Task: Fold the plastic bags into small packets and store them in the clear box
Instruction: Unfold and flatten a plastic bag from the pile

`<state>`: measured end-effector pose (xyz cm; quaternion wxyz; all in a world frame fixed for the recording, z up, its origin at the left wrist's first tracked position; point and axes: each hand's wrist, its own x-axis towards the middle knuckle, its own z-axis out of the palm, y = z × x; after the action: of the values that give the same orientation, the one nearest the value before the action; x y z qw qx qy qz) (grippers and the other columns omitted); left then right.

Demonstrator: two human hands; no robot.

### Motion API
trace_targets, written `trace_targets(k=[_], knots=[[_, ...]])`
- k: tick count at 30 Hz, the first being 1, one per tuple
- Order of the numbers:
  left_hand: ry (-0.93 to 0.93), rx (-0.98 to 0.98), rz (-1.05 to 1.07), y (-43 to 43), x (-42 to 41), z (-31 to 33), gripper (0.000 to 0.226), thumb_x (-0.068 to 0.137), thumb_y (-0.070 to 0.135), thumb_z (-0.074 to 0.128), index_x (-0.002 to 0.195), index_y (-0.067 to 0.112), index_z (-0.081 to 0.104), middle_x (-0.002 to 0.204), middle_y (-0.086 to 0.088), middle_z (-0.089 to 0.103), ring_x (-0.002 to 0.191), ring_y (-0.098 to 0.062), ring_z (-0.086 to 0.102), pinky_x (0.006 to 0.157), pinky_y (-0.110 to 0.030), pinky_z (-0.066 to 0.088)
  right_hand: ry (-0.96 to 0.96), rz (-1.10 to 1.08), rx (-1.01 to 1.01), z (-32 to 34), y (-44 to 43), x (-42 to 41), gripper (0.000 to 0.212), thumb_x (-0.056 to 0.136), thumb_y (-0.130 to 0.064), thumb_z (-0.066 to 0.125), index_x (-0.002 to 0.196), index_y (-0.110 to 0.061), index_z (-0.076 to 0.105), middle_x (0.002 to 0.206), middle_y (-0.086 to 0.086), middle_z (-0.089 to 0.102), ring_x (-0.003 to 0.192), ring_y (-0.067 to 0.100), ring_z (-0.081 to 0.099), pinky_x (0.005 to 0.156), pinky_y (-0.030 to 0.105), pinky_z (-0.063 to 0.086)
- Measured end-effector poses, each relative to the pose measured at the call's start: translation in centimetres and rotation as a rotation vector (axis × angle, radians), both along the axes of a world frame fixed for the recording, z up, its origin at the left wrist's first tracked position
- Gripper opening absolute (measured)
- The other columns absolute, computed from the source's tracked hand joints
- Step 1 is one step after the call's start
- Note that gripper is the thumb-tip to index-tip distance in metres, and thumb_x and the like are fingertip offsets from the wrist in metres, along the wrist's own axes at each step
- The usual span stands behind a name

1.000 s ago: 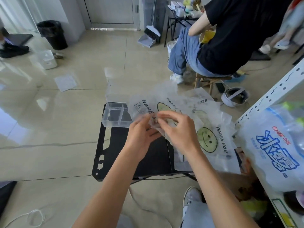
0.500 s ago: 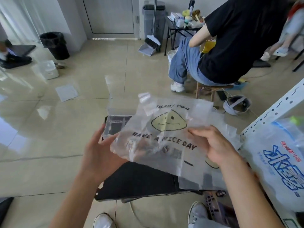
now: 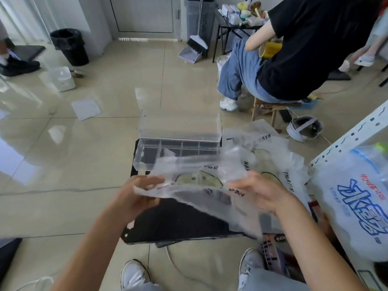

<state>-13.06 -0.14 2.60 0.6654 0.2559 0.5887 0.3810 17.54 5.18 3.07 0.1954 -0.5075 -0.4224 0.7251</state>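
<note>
ok, i see a thin, crinkly translucent plastic bag (image 3: 197, 177), print motion-blurred, above the black table (image 3: 178, 219) just before the compartmented clear box (image 3: 144, 156). left hand (image 3: 134, 196) pinches its edge; right hand (image 3: 260, 192) fingers on top, thumb hidden, can't tell grip.

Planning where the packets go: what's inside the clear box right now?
Clear dividers split the clear box into compartments, and those in view look empty. The plastic bag held up in front covers its near right part, so that part cannot be checked.

A black trash bin (image 3: 70, 48) stands far beyond the fingers (image 3: 147, 180), leftward. A broom (image 3: 197, 44) and dustpan (image 3: 190, 55) rest straight ahead.
</note>
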Motion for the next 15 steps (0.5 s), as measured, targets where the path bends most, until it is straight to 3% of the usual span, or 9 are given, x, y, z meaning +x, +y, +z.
trace_targets(k=[1, 2, 4, 6, 8, 10, 13, 14, 15], knots=[[-0.047, -0.020, -0.010, -0.1, -0.2, -0.2, 0.006, 0.094, -0.005, 0.062, 0.096, -0.007, 0.068, 0.077, -0.017, 0.070, 0.053, -0.016, 0.067, 0.045, -0.022, 0.052, -0.047, 0.027, 0.043, 0.1, -0.3, 0.3, 0.033, 0.088, -0.006, 0.076, 0.118, 0.007, 0.070, 0.117, 0.019, 0.075, 0.104, 0.027, 0.072, 0.107, 0.045, 0.049], [-0.066, -0.027, -0.037, -0.4, -0.4, -0.2, 0.008, 0.092, -0.002, 0.064, 0.096, -0.007, 0.070, 0.075, -0.014, 0.072, 0.056, -0.018, 0.070, 0.047, -0.022, 0.054, -0.046, 0.048, 0.053, 0.1, -0.5, 0.6, 0.021, 0.091, -0.004, 0.071, 0.111, 0.000, 0.074, 0.110, 0.014, 0.078, 0.102, 0.022, 0.074, 0.106, 0.038, 0.051], [-0.075, 0.002, -0.114, -0.7, -0.5, 0.3, 0.031, 0.081, 0.011, 0.074, 0.106, -0.008, 0.072, 0.095, -0.019, 0.076, 0.083, -0.031, 0.074, 0.066, -0.025, 0.060, 0.073, 0.109, 0.053, 0.7, -1.0, 1.0, 0.014, 0.095, 0.003, 0.065, 0.090, -0.006, 0.073, 0.082, 0.006, 0.075, 0.079, 0.014, 0.074, 0.083, 0.025, 0.059], [-0.074, 0.013, -0.227, -0.8, -1.0, 0.9, 0.050, 0.078, 0.027, 0.074, 0.121, 0.001, 0.072, 0.118, -0.017, 0.075, 0.107, -0.036, 0.070, 0.083, -0.029, 0.059, 0.172, 0.137, 0.058, 1.0, -1.2, 1.8, 0.005, 0.091, 0.002, 0.066, 0.091, -0.003, 0.064, 0.074, 0.002, 0.067, 0.071, 0.011, 0.068, 0.072, 0.021, 0.056], [-0.104, -0.044, -0.235, -0.9, -1.2, 1.2, 0.050, 0.083, 0.038, 0.073, 0.123, 0.009, 0.075, 0.122, -0.016, 0.075, 0.108, -0.033, 0.073, 0.093, -0.036, 0.057, 0.180, 0.138, 0.090, 1.1, -1.1, 2.0, 0.033, 0.085, -0.004, 0.070, 0.116, 0.005, 0.062, 0.084, 0.005, 0.072, 0.084, 0.015, 0.071, 0.080, 0.023, 0.055], [-0.107, -0.113, -0.230, -1.2, -0.4, 1.8, 0.047, 0.091, 0.043, 0.067, 0.122, 0.010, 0.076, 0.126, -0.017, 0.073, 0.108, -0.032, 0.073, 0.101, -0.043, 0.050, 0.203, 0.179, 0.063, 1.3, -1.2, 2.1, 0.049, 0.088, 0.002, 0.068, 0.135, 0.005, 0.054, 0.083, 0.006, 0.073, 0.081, 0.015, 0.073, 0.075, 0.021, 0.057], [0.012, -0.063, -0.236, -1.2, 0.7, 2.3, 0.055, 0.098, 0.047, 0.058, 0.145, 0.019, 0.059, 0.147, 0.009, 0.048, 0.141, -0.019, 0.048, 0.118, -0.044, 0.033, 0.217, 0.159, 0.060, 1.8, -1.5, 2.5, 0.039, 0.090, 0.011, 0.063, 0.126, -0.004, 0.057, 0.076, 0.008, 0.072, 0.069, 0.014, 0.072, 0.063, 0.020, 0.058], [0.007, -0.031, -0.192, -1.3, 0.8, 2.2, 0.058, 0.098, 0.044, 0.059, 0.149, 0.016, 0.053, 0.146, 0.011, 0.046, 0.140, -0.014, 0.046, 0.118, -0.043, 0.034, 0.229, 0.145, 0.073, 2.2, -1.4, 2.5, 0.038, 0.088, 0.006, 0.070, 0.121, -0.006, 0.057, 0.077, 0.008, 0.072, 0.068, 0.015, 0.072, 0.062, 0.020, 0.058], [-0.010, -0.008, -0.147, -1.1, 0.8, 1.9, 0.053, 0.098, 0.036, 0.061, 0.144, 0.009, 0.057, 0.138, 0.008, 0.057, 0.126, -0.013, 0.058, 0.109, -0.037, 0.047, 0.242, 0.132, 0.081, 2.3, -1.4, 2.7, 0.047, 0.082, -0.003, 0.082, 0.121, -0.009, 0.057, 0.080, 0.009, 0.074, 0.071, 0.016, 0.074, 0.064, 0.021, 0.058]])
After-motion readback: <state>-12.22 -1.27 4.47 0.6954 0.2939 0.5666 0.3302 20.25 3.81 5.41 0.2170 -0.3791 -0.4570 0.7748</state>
